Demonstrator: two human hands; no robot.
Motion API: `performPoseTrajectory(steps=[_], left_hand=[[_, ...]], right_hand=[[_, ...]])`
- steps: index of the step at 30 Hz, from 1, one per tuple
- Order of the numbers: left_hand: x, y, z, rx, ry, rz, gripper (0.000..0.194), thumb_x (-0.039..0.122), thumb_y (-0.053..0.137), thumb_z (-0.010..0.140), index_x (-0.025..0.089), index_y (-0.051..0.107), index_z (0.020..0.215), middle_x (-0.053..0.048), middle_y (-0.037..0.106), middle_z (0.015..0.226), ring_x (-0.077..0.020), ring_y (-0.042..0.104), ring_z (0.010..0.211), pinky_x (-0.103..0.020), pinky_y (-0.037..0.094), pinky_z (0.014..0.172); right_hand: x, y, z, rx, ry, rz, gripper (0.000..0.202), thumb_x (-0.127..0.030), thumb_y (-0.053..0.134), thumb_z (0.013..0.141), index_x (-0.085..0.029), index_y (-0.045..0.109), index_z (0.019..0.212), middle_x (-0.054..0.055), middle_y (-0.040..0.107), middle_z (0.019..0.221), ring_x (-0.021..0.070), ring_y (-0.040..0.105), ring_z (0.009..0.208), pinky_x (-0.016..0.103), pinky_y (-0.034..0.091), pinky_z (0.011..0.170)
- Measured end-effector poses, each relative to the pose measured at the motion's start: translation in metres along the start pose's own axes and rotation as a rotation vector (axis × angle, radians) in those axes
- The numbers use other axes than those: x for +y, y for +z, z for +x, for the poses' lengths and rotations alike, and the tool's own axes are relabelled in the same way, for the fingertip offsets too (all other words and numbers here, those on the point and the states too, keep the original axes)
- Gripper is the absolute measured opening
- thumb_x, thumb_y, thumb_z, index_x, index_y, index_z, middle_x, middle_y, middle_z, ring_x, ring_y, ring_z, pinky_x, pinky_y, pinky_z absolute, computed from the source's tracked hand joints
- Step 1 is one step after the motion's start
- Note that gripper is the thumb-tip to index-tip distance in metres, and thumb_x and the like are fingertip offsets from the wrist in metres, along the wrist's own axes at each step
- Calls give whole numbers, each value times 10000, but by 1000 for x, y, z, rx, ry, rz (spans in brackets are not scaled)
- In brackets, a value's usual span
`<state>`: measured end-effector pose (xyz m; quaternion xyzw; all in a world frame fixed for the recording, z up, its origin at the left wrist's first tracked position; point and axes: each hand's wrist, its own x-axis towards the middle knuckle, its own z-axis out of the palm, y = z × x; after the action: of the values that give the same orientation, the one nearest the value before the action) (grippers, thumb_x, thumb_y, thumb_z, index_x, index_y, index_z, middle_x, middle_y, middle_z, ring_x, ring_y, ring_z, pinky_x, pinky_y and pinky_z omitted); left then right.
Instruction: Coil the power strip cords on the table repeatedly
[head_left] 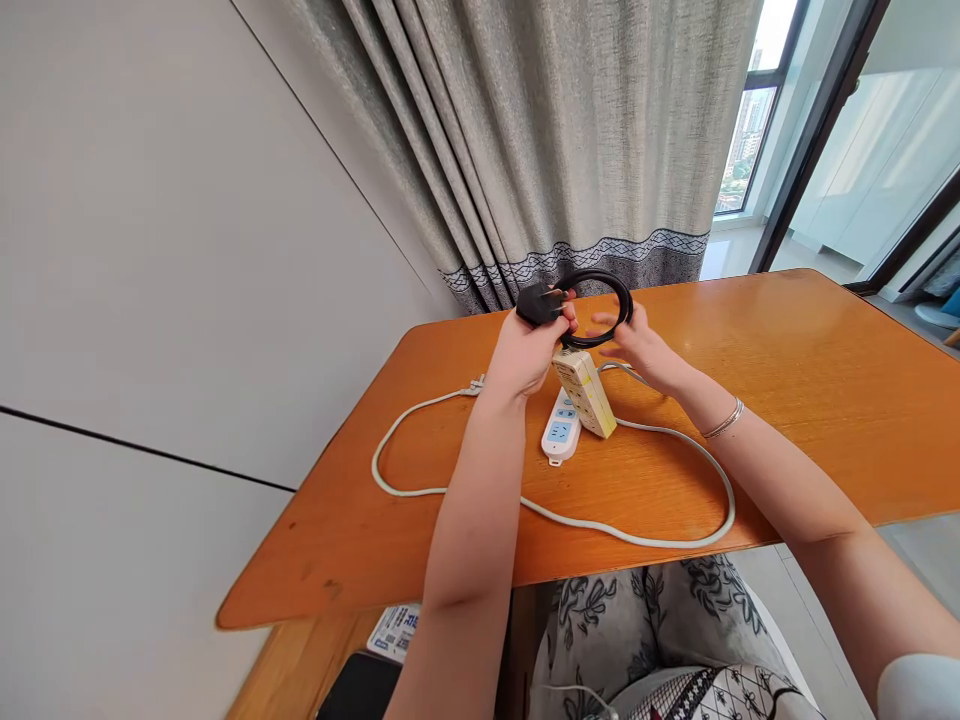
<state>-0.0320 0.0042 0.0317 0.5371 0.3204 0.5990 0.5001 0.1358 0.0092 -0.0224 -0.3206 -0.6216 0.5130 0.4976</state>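
Note:
A large black plug [538,304] with metal prongs is held in my left hand [529,350], its fingers closed round it. The black cable [628,300] forms a coil between my hands. My right hand [639,342] is at the coil's right side, fingers spread, with the cable against the thumb side. From the coil hangs a yellowed power strip [586,392], tilted over a white power strip [562,428] that has blue socket faces and lies on the table. Whether the two strips touch is unclear.
A white cord [615,532] loops across the wooden table [795,400], its plug [475,386] left of my left wrist. Beyond the table hangs a grey curtain [600,130]; a white wall [150,250] stands at left. Below the front edge are a printed packet [391,632] and a black object [361,688].

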Motion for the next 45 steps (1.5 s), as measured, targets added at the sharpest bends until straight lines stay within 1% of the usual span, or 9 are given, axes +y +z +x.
performPoseTrajectory(steps=[3, 5, 10, 14, 27, 33, 39, 42, 45], left_hand=[[-2, 0, 4, 64, 3, -19, 228, 75, 682, 568, 181, 579, 742, 41, 585, 701, -86, 540, 662, -240, 465, 709], [-4, 0, 7, 108, -3, -28, 222, 66, 666, 564, 180, 587, 738, 42, 583, 688, -85, 537, 660, -235, 464, 705], [-12, -4, 15, 189, 17, -19, 213, 50, 627, 568, 169, 600, 743, 30, 594, 711, -82, 530, 654, -227, 448, 682], [-21, -10, 23, 252, 46, 64, 197, 51, 609, 588, 173, 576, 739, 36, 570, 711, -84, 524, 640, -236, 452, 683], [-34, -40, 35, 276, 137, 417, 165, 90, 566, 616, 206, 561, 734, 37, 592, 699, -112, 543, 590, -250, 440, 614], [-30, -40, 33, 243, 31, 419, 173, 105, 568, 619, 191, 566, 770, 33, 588, 688, -115, 562, 582, -265, 458, 637], [-29, -31, 23, -95, -171, 360, 157, 176, 607, 557, 156, 609, 713, 5, 636, 683, -156, 602, 701, -283, 494, 697], [-27, -23, 16, -172, -288, 249, 249, 183, 632, 511, 149, 650, 757, -7, 686, 735, -213, 650, 812, -306, 529, 735], [-26, -16, 13, -191, -367, 158, 276, 168, 618, 485, 150, 656, 758, -25, 717, 789, -276, 679, 911, -345, 566, 754]], right_hand=[[9, 6, -4, -238, 144, -259, 935, -575, 797, 712, -203, 294, 1406, 169, 599, 1340, 249, 612, 1192, 413, 496, 982], [8, 13, -9, -329, 136, -580, 947, -495, 863, 660, -155, 358, 1385, 194, 620, 1307, 290, 619, 1174, 423, 487, 976], [-6, 32, -18, -308, 184, -1228, 634, -409, 785, 772, -120, 490, 1253, 213, 694, 1147, 338, 687, 1021, 360, 494, 794], [-16, 35, -21, -348, 237, -1356, 442, -332, 651, 849, -136, 490, 1211, 188, 719, 1094, 313, 713, 938, 320, 471, 676], [-43, 33, -34, -268, 100, -1558, 413, -270, 555, 895, -157, 529, 1292, 181, 717, 1082, 313, 715, 875, 331, 439, 635], [-67, 18, -38, -145, -61, -1554, 380, -230, 574, 891, -205, 621, 1268, 132, 717, 1048, 296, 683, 910, 354, 450, 700], [-67, -4, -32, 110, -482, -1041, 505, -247, 655, 873, -236, 544, 1365, 113, 642, 1299, 289, 623, 1139, 426, 517, 933], [-48, -16, -16, 217, -503, -696, 676, -405, 652, 906, -267, 374, 1506, 113, 562, 1428, 291, 583, 1251, 454, 528, 1006], [-28, -25, 0, 272, -387, -456, 768, -545, 588, 933, -253, 262, 1564, 122, 532, 1470, 301, 505, 1369, 482, 468, 1118]])
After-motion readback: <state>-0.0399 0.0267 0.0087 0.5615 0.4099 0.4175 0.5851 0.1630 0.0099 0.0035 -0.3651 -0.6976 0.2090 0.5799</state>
